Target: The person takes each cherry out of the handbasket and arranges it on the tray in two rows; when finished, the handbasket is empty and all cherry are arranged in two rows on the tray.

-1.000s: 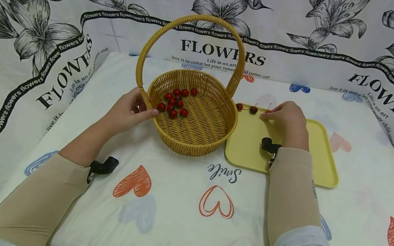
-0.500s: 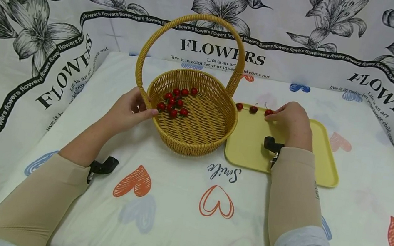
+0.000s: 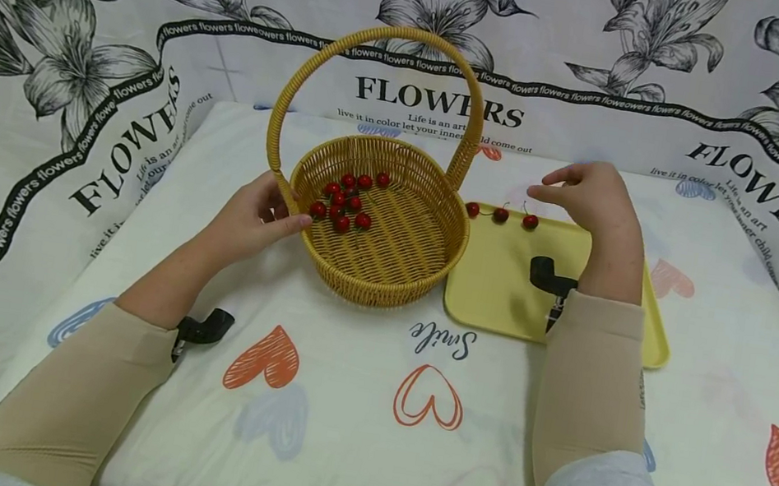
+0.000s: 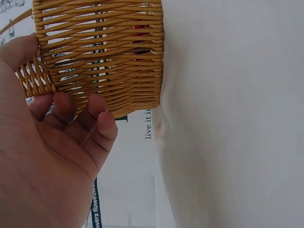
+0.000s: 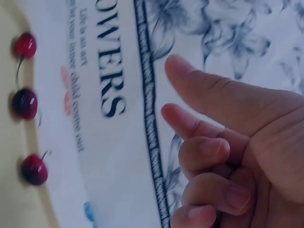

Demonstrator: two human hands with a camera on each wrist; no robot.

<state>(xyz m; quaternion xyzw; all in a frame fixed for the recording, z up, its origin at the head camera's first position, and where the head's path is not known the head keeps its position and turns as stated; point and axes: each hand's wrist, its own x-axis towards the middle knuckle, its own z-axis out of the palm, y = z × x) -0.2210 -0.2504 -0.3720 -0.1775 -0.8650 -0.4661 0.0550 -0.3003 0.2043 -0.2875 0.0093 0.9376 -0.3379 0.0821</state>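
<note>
My left hand grips the rim of a tan wicker basket beside the foot of its tall handle. In the left wrist view the thumb lies at the rim and curled fingers bear on the woven wall. Several red cherries lie together in the basket's left part. Three more cherries with stems line the far edge of a yellow tray. Above and behind that edge hovers my right hand, holding nothing; its thumb and forefinger are apart, the other fingers loosely bent.
Basket and tray stand side by side on a white cloth printed with hearts. A white flower-patterned sheet rises behind and to the left. The basket's handle arches high over it.
My right hand has let go of the rightmost cherry at the tray's far edge and has risen up and away to the right. The left hand and basket stay put.
</note>
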